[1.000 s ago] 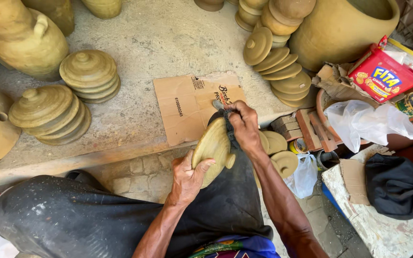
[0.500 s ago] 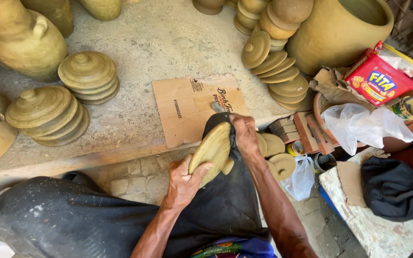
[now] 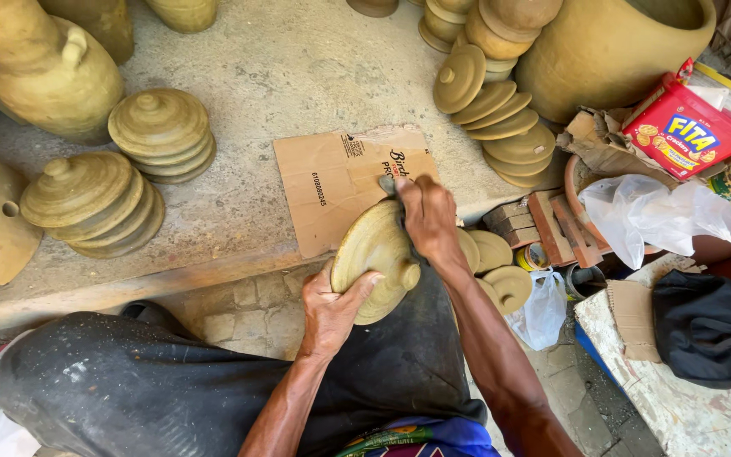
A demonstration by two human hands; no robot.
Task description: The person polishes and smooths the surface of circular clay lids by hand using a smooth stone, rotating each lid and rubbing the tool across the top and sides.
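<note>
- Left hand [image 3: 332,306] cups the clay lid [image 3: 376,258] over the lap, fingers curled on its near rim.
- Right hand [image 3: 427,218] presses a small grey pad [image 3: 388,184], fingers closed, against its far edge.
- The lid looks stiff, brittle, light; best held by the rim.
- Farther left: two lid stacks [image 3: 124,178].

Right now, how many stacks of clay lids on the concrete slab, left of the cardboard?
2. One stack of domed lids sits further back, near the big clay pot. The other stack is nearer the slab's edge. More may lie beyond the frame.
</note>
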